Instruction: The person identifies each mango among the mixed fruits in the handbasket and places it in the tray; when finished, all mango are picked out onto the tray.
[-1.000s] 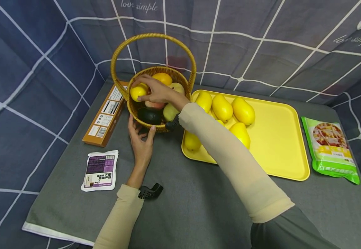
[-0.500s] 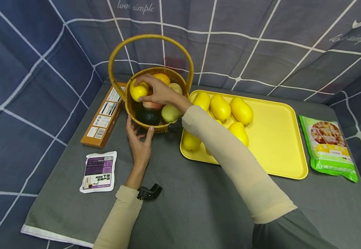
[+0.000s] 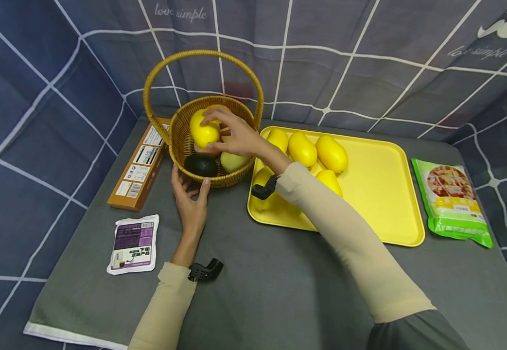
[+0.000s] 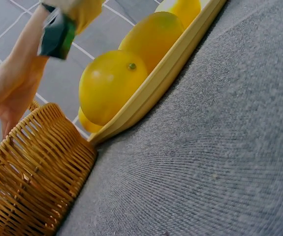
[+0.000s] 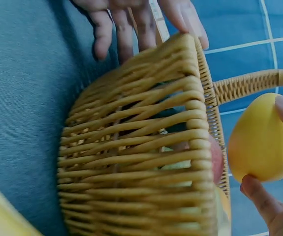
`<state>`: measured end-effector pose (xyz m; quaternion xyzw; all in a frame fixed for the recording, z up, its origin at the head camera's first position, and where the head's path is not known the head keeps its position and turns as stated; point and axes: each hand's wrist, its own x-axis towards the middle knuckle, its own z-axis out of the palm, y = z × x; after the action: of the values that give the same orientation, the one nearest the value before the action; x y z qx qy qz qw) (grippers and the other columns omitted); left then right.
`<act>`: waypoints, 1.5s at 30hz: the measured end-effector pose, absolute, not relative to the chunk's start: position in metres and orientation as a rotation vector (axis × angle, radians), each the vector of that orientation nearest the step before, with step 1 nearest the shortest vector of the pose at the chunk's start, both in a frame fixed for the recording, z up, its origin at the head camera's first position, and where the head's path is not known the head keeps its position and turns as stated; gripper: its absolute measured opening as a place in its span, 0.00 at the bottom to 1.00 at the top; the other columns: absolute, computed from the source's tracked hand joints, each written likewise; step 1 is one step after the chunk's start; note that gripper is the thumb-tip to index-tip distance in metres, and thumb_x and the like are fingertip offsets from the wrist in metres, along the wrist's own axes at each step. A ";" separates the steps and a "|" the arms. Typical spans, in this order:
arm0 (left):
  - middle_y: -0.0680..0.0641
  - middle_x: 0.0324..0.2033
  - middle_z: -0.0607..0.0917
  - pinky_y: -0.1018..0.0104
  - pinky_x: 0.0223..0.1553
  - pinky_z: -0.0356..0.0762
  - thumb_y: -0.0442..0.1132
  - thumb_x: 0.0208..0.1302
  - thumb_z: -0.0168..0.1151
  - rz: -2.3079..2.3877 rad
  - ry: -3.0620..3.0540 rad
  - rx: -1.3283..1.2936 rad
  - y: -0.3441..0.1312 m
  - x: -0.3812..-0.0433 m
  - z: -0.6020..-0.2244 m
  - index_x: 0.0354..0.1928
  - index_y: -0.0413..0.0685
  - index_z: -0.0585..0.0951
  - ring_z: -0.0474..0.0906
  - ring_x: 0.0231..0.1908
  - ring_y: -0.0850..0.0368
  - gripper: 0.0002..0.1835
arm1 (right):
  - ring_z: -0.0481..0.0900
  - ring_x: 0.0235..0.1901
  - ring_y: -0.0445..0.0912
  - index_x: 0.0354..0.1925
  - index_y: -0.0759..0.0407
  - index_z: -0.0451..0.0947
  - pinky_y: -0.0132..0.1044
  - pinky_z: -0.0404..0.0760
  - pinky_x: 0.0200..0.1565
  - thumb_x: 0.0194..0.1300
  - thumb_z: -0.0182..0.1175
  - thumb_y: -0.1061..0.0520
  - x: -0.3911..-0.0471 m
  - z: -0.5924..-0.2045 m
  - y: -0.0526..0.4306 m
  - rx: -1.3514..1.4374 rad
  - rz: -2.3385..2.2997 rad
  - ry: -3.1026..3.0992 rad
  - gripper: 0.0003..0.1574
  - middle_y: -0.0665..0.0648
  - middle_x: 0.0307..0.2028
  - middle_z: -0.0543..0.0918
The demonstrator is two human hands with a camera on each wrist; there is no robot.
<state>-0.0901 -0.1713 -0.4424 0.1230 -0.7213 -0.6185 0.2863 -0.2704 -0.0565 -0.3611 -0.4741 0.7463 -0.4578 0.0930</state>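
Observation:
In the head view my right hand (image 3: 241,132) pinches a yellow mango (image 3: 203,129) between thumb and fingers, above the round wicker basket (image 3: 218,182). The right wrist view shows the mango (image 5: 262,140) clear of the basket rim. Inside the basket lie a dark green avocado (image 3: 201,165), a pale green round fruit (image 3: 233,161) and a reddish fruit (image 3: 207,149), with an orange-yellow fruit behind them partly hidden by my hand. My left hand (image 3: 191,206) touches the basket's front left side with extended fingers, its thumb at the rim.
Right of the basket, a yellow tray (image 3: 380,194) holds several mangoes (image 3: 302,149) on its left part. A green food packet (image 3: 452,201) lies at far right. On the left are an orange-brown box (image 3: 139,167) and a white-and-purple pouch (image 3: 133,244). The basket handle (image 3: 205,52) arches overhead.
My right hand has lifted the mango from the basket's left side, up and to the right. My left hand has stayed at the basket. The head view has shifted slightly.

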 end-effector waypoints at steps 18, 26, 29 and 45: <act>0.30 0.69 0.61 0.42 0.52 0.64 0.34 0.68 0.60 -1.657 -1.934 0.344 -0.166 -0.084 -0.429 0.76 0.38 0.47 0.64 0.64 0.38 0.42 | 0.67 0.66 0.47 0.57 0.57 0.75 0.44 0.78 0.57 0.57 0.72 0.57 -0.238 -0.363 0.015 -1.425 -1.454 2.275 0.30 0.55 0.67 0.66; 0.30 0.69 0.61 0.43 0.51 0.64 0.35 0.68 0.61 -1.659 -1.917 0.322 -0.164 -0.084 -0.430 0.76 0.38 0.48 0.64 0.63 0.37 0.42 | 0.65 0.66 0.57 0.65 0.68 0.68 0.54 0.77 0.56 0.55 0.71 0.66 -0.207 -0.343 0.053 -1.386 -1.451 2.359 0.40 0.66 0.66 0.65; 0.30 0.69 0.61 0.46 0.51 0.65 0.35 0.68 0.60 -1.658 -1.917 0.319 -0.164 -0.083 -0.430 0.76 0.38 0.48 0.64 0.63 0.38 0.42 | 0.65 0.66 0.57 0.64 0.70 0.70 0.54 0.77 0.55 0.54 0.71 0.66 -0.201 -0.341 0.068 -1.379 -1.443 2.399 0.39 0.67 0.66 0.66; 0.30 0.69 0.61 0.47 0.51 0.65 0.36 0.68 0.61 -1.673 -1.918 0.327 -0.163 -0.085 -0.429 0.76 0.39 0.48 0.65 0.62 0.40 0.43 | 0.68 0.63 0.54 0.61 0.73 0.70 0.31 0.76 0.56 0.50 0.70 0.74 -0.192 -0.351 0.155 -1.204 -1.547 2.564 0.40 0.70 0.64 0.65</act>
<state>-0.0847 -0.1630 -0.4289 0.1222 -0.7168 -0.6251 0.2838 -0.1917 0.1555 -0.3510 -0.3727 0.7937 -0.4788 -0.0432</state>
